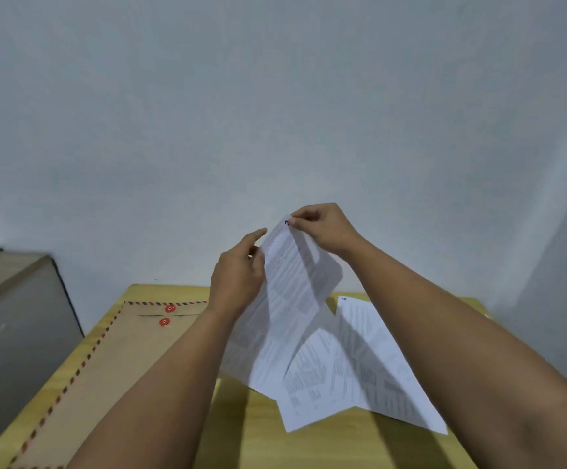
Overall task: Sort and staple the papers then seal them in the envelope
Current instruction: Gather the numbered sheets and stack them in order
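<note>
The task looks to be in its first part, the sorting. Both hands are raised above the table (309,448) and hold a few printed sheets (289,299) in the air. The right hand (322,228) pinches the top corner of the sheets, just beside a small handwritten mark, between thumb and fingers. The left hand (238,275) grips the left edge a little lower, with the fingers closed on the paper. How many sheets are held I cannot tell — at least two, as they fan apart.

More papers (360,374) lie loose on the table under the right arm, overlapping at different angles and not yet in one pile. One of them has also a small mark at its top corner, so I judge the pages are numbered and are being put in order.

The envelope (113,360) lies flat on the left side of the table, brown with a striped border and two red button discs. It seems untouched and holds nothing visible.

No stapler is in view. So the stapling, the filling and the sealing are all left to do — only the sorting is under way.
</note>
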The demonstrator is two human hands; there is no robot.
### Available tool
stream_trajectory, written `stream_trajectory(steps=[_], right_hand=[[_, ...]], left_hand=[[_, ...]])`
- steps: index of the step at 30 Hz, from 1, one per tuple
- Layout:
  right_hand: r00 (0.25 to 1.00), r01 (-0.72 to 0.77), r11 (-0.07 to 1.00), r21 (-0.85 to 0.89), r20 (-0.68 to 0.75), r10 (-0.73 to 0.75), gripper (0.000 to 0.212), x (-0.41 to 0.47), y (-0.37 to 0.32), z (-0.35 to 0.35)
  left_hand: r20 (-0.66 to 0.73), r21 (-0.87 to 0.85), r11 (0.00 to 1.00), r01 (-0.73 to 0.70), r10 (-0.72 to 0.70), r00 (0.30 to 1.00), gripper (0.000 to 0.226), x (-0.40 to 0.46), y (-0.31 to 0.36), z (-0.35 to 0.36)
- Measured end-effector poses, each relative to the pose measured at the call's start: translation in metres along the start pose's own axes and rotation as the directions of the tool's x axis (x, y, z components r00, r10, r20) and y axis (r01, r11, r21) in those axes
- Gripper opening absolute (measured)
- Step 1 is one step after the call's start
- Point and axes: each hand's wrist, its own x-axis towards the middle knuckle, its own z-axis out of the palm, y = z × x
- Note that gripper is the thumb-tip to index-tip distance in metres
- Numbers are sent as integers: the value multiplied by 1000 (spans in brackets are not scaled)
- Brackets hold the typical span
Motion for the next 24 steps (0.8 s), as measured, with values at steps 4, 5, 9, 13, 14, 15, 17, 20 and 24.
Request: stream_trajectory(steps=[4, 5, 9, 13, 14, 15, 17, 20, 24], right_hand=[[998, -17, 996, 87, -64, 23, 15, -22, -35, -15], [997, -24, 994, 106, -72, 32, 17, -28, -40, -16], [995, -37, 990, 136, -88, 49, 22, -54, -47, -16], [993, -100, 976, 196, -47, 111, 24, -75, -27, -5], [990, -127, 971, 203, -31, 136, 25, -79, -19, -1], [987, -155, 966, 207, -14, 161, 25, -81, -11, 3], [976, -216, 959, 186, 22, 215, 26, -86, 4, 12], [957, -281, 958, 57, 85, 276, 26, -84, 34, 26], [935, -255, 922, -293, 168, 312, 27, -73, 83, 46]], left_hand=[[8, 104, 988, -111, 111, 994, 54, -2, 32, -34], [25, 128, 983, -133, 131, 991, 55, -4, 38, -41], [111, 200, 959, -199, 180, 978, 48, -12, 52, -59], [214, 238, 947, -214, 164, 963, 41, -24, 43, -62], [235, 243, 946, -213, 156, 960, 40, -26, 36, -60], [251, 251, 946, -205, 141, 958, 40, -28, 29, -57], [271, 268, 946, -183, 109, 956, 41, -31, 9, -51], [281, 276, 953, -126, 45, 959, 42, -36, -27, -38], [326, 329, 943, -52, -61, 943, 23, -48, -81, -19]])
